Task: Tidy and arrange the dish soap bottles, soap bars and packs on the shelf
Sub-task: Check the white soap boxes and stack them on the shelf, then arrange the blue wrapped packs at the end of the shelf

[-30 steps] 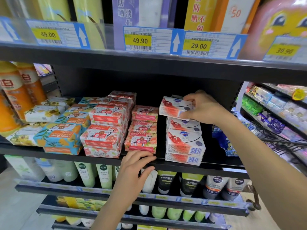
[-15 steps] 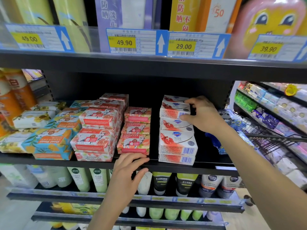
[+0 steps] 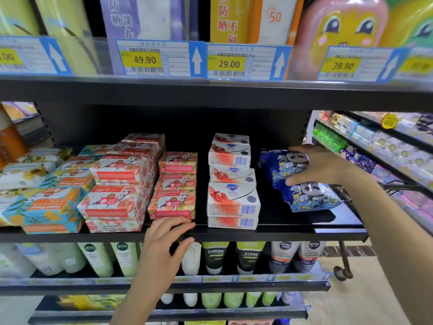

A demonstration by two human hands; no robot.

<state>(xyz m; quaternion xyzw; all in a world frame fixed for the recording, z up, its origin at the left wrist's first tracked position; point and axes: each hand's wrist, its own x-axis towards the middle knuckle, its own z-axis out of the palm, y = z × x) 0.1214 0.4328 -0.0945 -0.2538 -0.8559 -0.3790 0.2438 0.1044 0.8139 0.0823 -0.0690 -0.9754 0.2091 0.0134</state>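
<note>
On the black middle shelf (image 3: 281,233) stands a stack of white and red soap boxes (image 3: 232,195). To its left sit stacks of pink wrapped soap bars (image 3: 174,198) and red-and-white bars (image 3: 114,200), then teal and orange bars (image 3: 44,207). My right hand (image 3: 321,167) grips a blue pack with panda pictures (image 3: 302,191) lying at the shelf's right end. Fingers of my left hand (image 3: 164,242) rest on the shelf's front edge below the pink bars, thumb under the edge.
Price tags (image 3: 161,58) line the upper shelf's rail. Tubes and bottles (image 3: 215,256) fill the shelf below. An orange bottle (image 3: 9,141) stands at the far left. A neighbouring rack of packs (image 3: 375,146) and a trolley wheel (image 3: 342,273) are at the right.
My right hand left the top white and red soap box and moved right onto the blue panda pack. The left hand stays on the shelf edge.
</note>
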